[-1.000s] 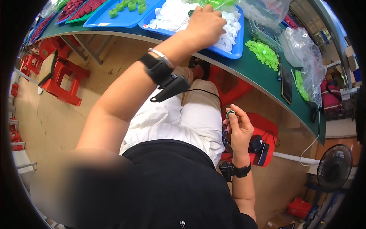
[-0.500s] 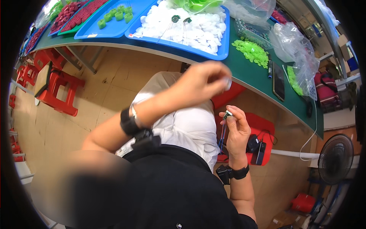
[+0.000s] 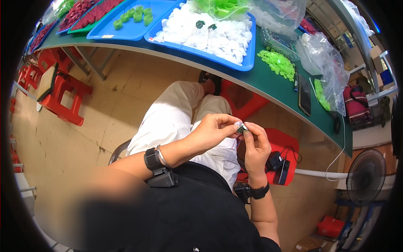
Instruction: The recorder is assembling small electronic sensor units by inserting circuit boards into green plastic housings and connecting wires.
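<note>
My left hand (image 3: 213,132) and my right hand (image 3: 257,146) meet above my lap. My right fingers pinch a small green circuit board (image 3: 240,129) with thin wires hanging below it. Against the board, the left fingertips hold a small whitish plastic piece (image 3: 239,124), partly hidden by the fingers. On the table, a blue tray (image 3: 250,59) is heaped with white plastic pieces (image 3: 176,30). Two wired green boards (image 3: 200,24) lie on top of that heap.
The green table (image 3: 268,86) curves past my knees. Bright green discs (image 3: 277,64), a phone (image 3: 304,101) and a clear plastic bag (image 3: 325,59) lie at its right. Another blue tray (image 3: 98,33) holds green cups. A red stool (image 3: 280,138) carries black devices; a fan (image 3: 366,176) stands right.
My left hand has come down from beside the tray to my right hand, bringing the whitish piece to the board. The right hand has shifted slightly left.
</note>
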Demonstrator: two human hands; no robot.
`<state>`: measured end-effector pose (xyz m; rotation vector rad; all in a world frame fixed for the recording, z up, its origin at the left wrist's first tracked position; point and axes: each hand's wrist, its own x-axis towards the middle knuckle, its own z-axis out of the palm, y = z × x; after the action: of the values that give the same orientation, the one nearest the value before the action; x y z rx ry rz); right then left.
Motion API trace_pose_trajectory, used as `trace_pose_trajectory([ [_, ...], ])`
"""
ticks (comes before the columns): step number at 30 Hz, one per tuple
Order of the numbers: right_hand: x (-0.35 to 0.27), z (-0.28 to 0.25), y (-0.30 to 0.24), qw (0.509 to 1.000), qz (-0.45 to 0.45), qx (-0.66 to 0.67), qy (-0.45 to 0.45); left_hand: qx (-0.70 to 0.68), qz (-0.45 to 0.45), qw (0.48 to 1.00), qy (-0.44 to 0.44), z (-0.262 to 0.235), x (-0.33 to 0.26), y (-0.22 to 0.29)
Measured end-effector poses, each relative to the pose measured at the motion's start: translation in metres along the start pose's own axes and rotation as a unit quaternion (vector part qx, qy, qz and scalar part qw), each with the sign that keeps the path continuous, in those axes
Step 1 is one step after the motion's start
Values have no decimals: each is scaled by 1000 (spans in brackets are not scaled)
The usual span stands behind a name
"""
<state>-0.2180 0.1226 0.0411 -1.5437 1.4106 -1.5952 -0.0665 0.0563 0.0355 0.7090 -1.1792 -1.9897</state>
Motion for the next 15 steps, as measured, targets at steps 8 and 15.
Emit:
trace_pose_trajectory([
  [8,0,2,4,999,-25,-33,0,-17,-17,1000,12,0,0,-1],
  [15,1,2,7,999,-37,-39,-10,-31,-24,999,11,-1,-3,-1],
])
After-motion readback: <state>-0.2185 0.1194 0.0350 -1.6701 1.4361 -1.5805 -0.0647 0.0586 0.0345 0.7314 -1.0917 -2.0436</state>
